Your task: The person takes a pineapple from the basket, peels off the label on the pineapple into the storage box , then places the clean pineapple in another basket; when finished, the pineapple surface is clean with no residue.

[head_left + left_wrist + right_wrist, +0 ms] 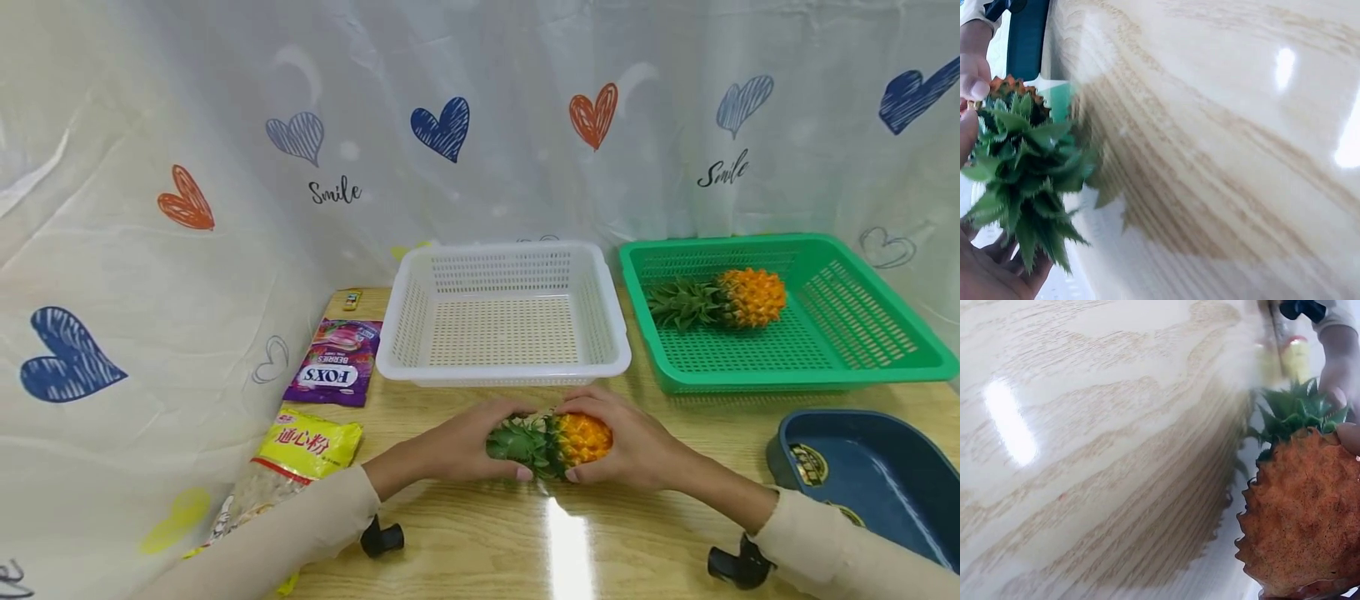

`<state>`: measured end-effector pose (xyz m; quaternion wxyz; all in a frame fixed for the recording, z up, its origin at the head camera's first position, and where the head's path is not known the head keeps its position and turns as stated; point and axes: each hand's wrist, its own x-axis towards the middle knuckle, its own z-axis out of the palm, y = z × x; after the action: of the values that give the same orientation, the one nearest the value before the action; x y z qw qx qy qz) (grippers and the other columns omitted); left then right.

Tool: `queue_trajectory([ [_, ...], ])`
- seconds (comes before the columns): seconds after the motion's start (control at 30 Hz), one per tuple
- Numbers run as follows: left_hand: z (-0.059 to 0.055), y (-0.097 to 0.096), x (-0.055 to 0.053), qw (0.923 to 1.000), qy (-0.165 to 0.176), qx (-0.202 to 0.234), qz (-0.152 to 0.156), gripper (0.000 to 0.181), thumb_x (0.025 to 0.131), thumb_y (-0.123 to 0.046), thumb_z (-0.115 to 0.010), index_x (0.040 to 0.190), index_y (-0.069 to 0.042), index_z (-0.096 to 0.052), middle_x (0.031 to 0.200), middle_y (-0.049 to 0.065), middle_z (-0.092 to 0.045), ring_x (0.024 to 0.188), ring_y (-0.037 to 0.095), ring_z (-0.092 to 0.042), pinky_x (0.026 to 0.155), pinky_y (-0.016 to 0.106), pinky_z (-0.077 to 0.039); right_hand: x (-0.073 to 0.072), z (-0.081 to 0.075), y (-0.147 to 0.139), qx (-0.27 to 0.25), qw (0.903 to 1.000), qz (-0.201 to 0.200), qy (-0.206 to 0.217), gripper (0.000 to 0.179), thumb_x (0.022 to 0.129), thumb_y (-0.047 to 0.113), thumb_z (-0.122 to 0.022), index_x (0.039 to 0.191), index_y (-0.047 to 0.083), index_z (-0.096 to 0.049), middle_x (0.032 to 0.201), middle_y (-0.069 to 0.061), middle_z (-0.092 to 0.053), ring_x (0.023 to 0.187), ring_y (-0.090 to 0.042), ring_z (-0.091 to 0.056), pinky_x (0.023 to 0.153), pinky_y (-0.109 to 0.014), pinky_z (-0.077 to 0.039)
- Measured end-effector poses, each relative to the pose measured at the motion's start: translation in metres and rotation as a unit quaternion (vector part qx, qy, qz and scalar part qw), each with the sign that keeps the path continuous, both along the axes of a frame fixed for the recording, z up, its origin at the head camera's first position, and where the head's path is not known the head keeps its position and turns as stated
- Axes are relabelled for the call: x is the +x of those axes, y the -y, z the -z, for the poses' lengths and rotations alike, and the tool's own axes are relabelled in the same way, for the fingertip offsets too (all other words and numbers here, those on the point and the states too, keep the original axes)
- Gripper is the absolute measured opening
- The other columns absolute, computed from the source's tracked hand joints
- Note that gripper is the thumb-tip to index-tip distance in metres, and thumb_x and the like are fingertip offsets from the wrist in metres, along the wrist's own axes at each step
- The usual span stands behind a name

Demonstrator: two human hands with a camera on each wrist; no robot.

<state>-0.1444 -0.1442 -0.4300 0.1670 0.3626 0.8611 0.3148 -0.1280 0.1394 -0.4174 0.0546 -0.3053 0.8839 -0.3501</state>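
A small pineapple lies on its side at the front middle of the table, its green crown toward the left. My left hand curls round the leafy crown, with the thumb along its near side. Round the orange body my right hand holds from the right, thumb in front and fingers behind. In the left wrist view the crown leaves spread over the fingers. The right wrist view shows the spiky orange body close up, with only part of the right hand in sight.
Behind the hands stands a white basket. A green basket at the right holds another pineapple. A dark blue basin sits at the right front. A purple candy bag and a yellow pasta bag lie at the left.
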Motion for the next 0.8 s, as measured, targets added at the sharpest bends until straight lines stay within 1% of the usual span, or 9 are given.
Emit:
queue_trajectory([
  [0.1, -0.005, 0.002, -0.001, 0.9999, 0.006, -0.005, 0.011, 0.087, 0.087, -0.061, -0.07, 0.156, -0.022, -0.034, 0.155, -0.003, -0.042, 0.138, 0.02, -0.046, 0.109, 0.046, -0.045, 0.001, -0.002, -0.006, -0.013, 0.9998, -0.006, 0.015, 0.067, 0.07, 0.04, -0.091, 0.129, 0.026, -0.062, 0.132, 0.005, -0.053, 0.101, -0.014, -0.056, 0.077, -0.028, -0.051],
  [0.17, -0.009, 0.004, -0.001, 0.9997, 0.004, -0.011, 0.021, 0.089, 0.087, -0.063, -0.069, 0.157, -0.023, -0.032, 0.157, -0.003, -0.039, 0.142, 0.021, -0.043, 0.111, 0.048, -0.042, 0.002, -0.003, -0.01, -0.018, 0.9997, -0.009, 0.016, 0.068, 0.07, 0.039, -0.091, 0.13, 0.025, -0.062, 0.133, 0.005, -0.053, 0.101, -0.013, -0.056, 0.077, -0.027, -0.051],
  [0.3, -0.017, 0.007, -0.002, 0.9991, -0.002, -0.016, 0.039, 0.089, 0.087, -0.061, -0.069, 0.158, -0.024, -0.03, 0.159, -0.003, -0.037, 0.144, 0.019, -0.039, 0.113, 0.048, -0.041, 0.003, -0.007, -0.019, -0.021, 0.9995, -0.014, 0.019, 0.068, 0.069, 0.037, -0.092, 0.129, 0.027, -0.062, 0.135, 0.004, -0.053, 0.102, -0.012, -0.056, 0.077, -0.027, -0.051],
  [0.43, -0.027, 0.011, 0.0, 0.9994, -0.001, 0.0, 0.036, 0.085, 0.089, -0.057, -0.069, 0.157, -0.024, -0.03, 0.155, -0.004, -0.04, 0.14, 0.016, -0.044, 0.109, 0.042, -0.045, 0.005, -0.012, -0.027, -0.027, 0.9987, -0.019, 0.039, 0.069, 0.068, 0.037, -0.093, 0.129, 0.032, -0.061, 0.132, 0.01, -0.053, 0.099, -0.011, -0.057, 0.074, -0.026, -0.052],
  [0.47, -0.03, 0.013, 0.0, 0.9995, 0.003, 0.009, 0.031, 0.083, 0.09, -0.056, -0.069, 0.157, -0.026, -0.03, 0.154, -0.004, -0.041, 0.138, 0.016, -0.045, 0.107, 0.042, -0.046, 0.006, -0.014, -0.03, -0.028, 0.9986, -0.021, 0.039, 0.069, 0.068, 0.038, -0.093, 0.129, 0.032, -0.061, 0.132, 0.01, -0.053, 0.1, -0.01, -0.057, 0.075, -0.026, -0.052],
  [0.57, -0.037, 0.016, -0.002, 0.999, -0.004, 0.04, 0.02, 0.075, 0.092, -0.048, -0.07, 0.154, -0.028, -0.033, 0.148, -0.004, -0.046, 0.129, 0.015, -0.051, 0.102, 0.038, -0.049, 0.007, -0.019, -0.038, -0.037, 0.9984, -0.031, 0.03, 0.068, 0.07, 0.039, -0.092, 0.131, 0.032, -0.061, 0.133, 0.009, -0.054, 0.103, -0.01, -0.057, 0.076, -0.027, -0.052],
  [0.67, -0.043, 0.019, -0.005, 0.9973, -0.034, 0.063, 0.016, 0.07, 0.093, -0.04, -0.072, 0.152, -0.024, -0.037, 0.143, 0.0, -0.05, 0.122, 0.02, -0.057, 0.097, 0.038, -0.051, 0.009, -0.026, -0.047, -0.053, 0.9973, -0.045, 0.023, 0.067, 0.073, 0.035, -0.091, 0.132, 0.03, -0.06, 0.136, 0.007, -0.053, 0.107, -0.01, -0.056, 0.076, -0.027, -0.053],
  [0.7, -0.045, 0.021, -0.007, 0.9964, -0.05, 0.067, 0.015, 0.069, 0.094, -0.037, -0.072, 0.152, -0.022, -0.039, 0.141, 0.002, -0.052, 0.12, 0.021, -0.058, 0.096, 0.036, -0.051, 0.009, -0.029, -0.05, -0.061, 0.9965, -0.052, 0.025, 0.066, 0.074, 0.033, -0.09, 0.133, 0.029, -0.06, 0.137, 0.007, -0.052, 0.106, -0.01, -0.056, 0.074, -0.027, -0.054],
  [0.8, -0.049, 0.026, -0.011, 0.9935, -0.087, 0.073, 0.004, 0.065, 0.095, -0.034, -0.071, 0.15, -0.016, -0.042, 0.137, 0.007, -0.056, 0.117, 0.021, -0.06, 0.095, 0.038, -0.052, 0.01, -0.039, -0.058, -0.08, 0.9935, -0.074, 0.032, 0.066, 0.076, 0.026, -0.089, 0.135, 0.025, -0.059, 0.14, 0.003, -0.049, 0.108, -0.011, -0.057, 0.073, -0.028, -0.055],
])
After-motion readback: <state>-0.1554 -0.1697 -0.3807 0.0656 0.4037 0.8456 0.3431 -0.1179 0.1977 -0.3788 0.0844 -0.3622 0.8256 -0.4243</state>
